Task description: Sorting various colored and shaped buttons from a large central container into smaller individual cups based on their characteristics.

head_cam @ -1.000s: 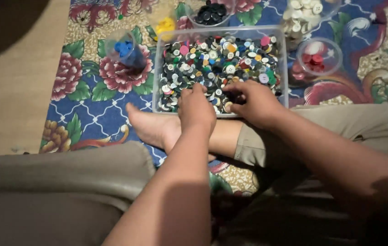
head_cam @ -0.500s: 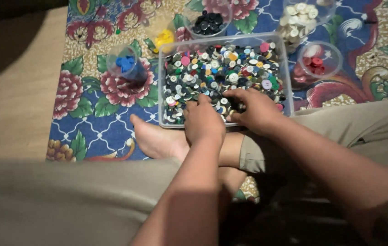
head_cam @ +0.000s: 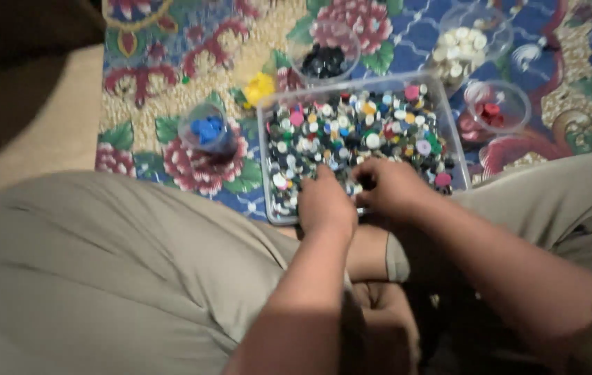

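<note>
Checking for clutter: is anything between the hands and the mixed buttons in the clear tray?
Nothing visible. The left hand and right hand already rest on the mixed buttons at the clear tray's near edge.

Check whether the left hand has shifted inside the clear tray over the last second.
No. The left hand stays at the near edge of the clear tray, beside the right hand; only the camera view shifted.

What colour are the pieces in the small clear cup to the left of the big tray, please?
Blue. The cup shows best in the head view, left of the tray.
</note>
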